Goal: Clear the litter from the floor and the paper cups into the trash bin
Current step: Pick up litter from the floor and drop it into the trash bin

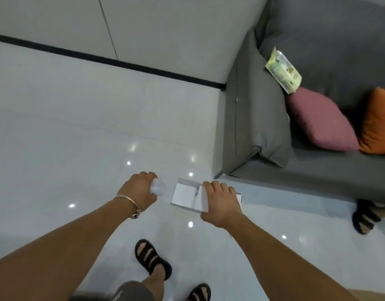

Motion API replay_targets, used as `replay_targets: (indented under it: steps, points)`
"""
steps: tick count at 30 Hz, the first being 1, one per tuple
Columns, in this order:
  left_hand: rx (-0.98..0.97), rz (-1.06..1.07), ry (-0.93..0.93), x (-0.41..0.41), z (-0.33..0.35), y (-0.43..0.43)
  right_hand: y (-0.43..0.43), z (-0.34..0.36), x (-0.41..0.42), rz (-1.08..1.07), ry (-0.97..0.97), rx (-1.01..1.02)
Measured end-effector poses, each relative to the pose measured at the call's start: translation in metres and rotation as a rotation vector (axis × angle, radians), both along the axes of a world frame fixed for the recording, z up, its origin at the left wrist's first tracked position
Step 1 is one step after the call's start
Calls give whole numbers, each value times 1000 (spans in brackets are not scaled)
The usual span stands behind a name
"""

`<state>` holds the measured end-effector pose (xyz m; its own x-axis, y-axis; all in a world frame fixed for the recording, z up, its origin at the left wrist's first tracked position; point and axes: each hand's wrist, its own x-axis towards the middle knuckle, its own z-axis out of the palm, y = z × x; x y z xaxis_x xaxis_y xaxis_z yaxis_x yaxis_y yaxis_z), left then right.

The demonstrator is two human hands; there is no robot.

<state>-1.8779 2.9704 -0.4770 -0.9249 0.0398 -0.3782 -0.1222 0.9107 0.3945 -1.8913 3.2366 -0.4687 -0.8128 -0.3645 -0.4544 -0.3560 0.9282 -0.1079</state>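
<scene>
Left hand point(139, 190) clenched round crumpled paper point(158, 187), right hand point(219, 199) gripping flat white box point(185, 194), glossy floor point(78, 137), sofa point(263, 127) near

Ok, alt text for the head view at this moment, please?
Looking down, a person's left hand holds a crumpled white paper ball while the right hand grips a flattened white box on the glossy tiled floor, beside a grey sofa with a pink cushion and an orange cushion.
</scene>
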Motion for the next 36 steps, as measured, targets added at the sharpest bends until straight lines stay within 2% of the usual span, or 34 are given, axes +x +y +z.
replay_targets:
  steps: [6, 11, 17, 28, 36]
  points:
    - [-67, 250, 77, 7, 76, -131, -132, 67, -61, 237, 107, -20]
    - [-110, 427, 116, 16, 113, -224, -229, 103, -106, 405, 176, -66]
    - [-159, 579, 93, 13, 128, -322, -353, 117, -162, 590, 208, -105]
    - [-293, 845, 119, -55, 175, -522, -615, 149, -276, 840, 244, -229]
    - [-267, 944, 114, -95, 168, -639, -757, 160, -332, 945, 242, -245]
